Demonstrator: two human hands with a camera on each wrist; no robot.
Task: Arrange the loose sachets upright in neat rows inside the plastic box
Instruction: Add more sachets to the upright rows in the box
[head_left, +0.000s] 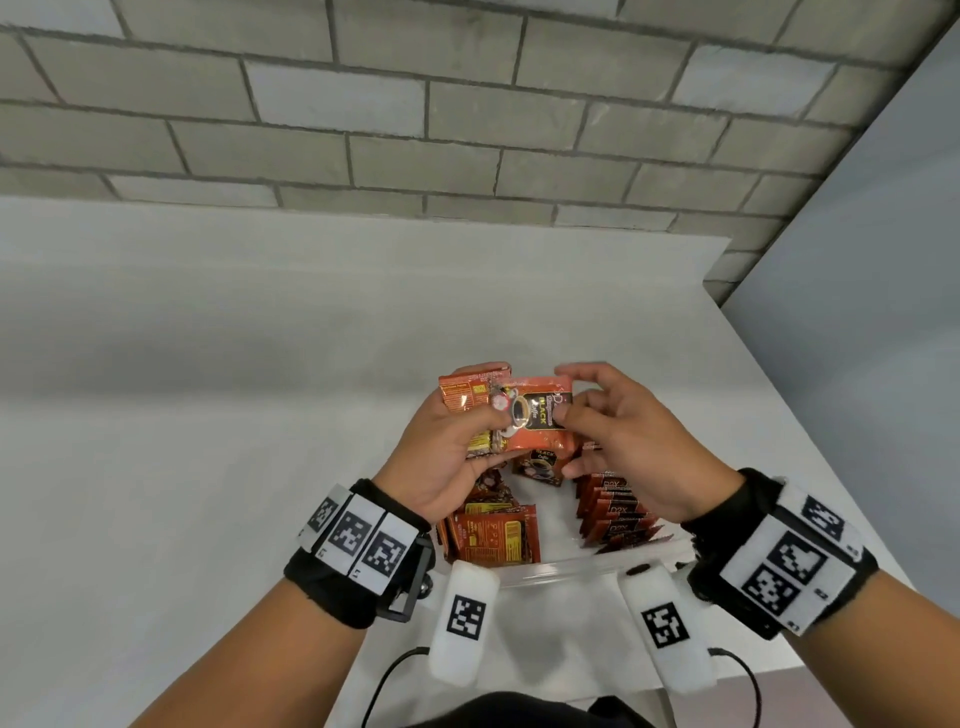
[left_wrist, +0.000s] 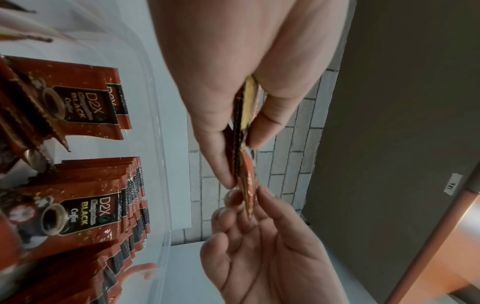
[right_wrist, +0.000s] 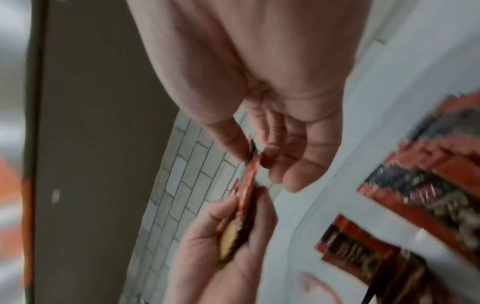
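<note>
Over the clear plastic box (head_left: 561, 569) my left hand (head_left: 483, 400) grips a small stack of orange "D2X Black Coffee" sachets (head_left: 462, 395). My right hand (head_left: 571, 395) pinches the right edge of the front sachet (head_left: 535, 421) between thumb and fingers. The left wrist view shows the stack (left_wrist: 246, 174) edge-on between my left hand (left_wrist: 241, 139) and my right hand (left_wrist: 246, 201). In the blurred right wrist view my right hand (right_wrist: 253, 154) pinches the sachet (right_wrist: 248, 185). Inside the box a row of sachets (head_left: 618, 514) stands on the right and another bunch (head_left: 493, 530) on the left.
The box sits on a white table (head_left: 208, 415) near its front edge. A grey brick wall (head_left: 467, 130) rises behind, and a grey panel (head_left: 857, 312) stands past the table's right edge. The box wall (left_wrist: 158, 144) is transparent.
</note>
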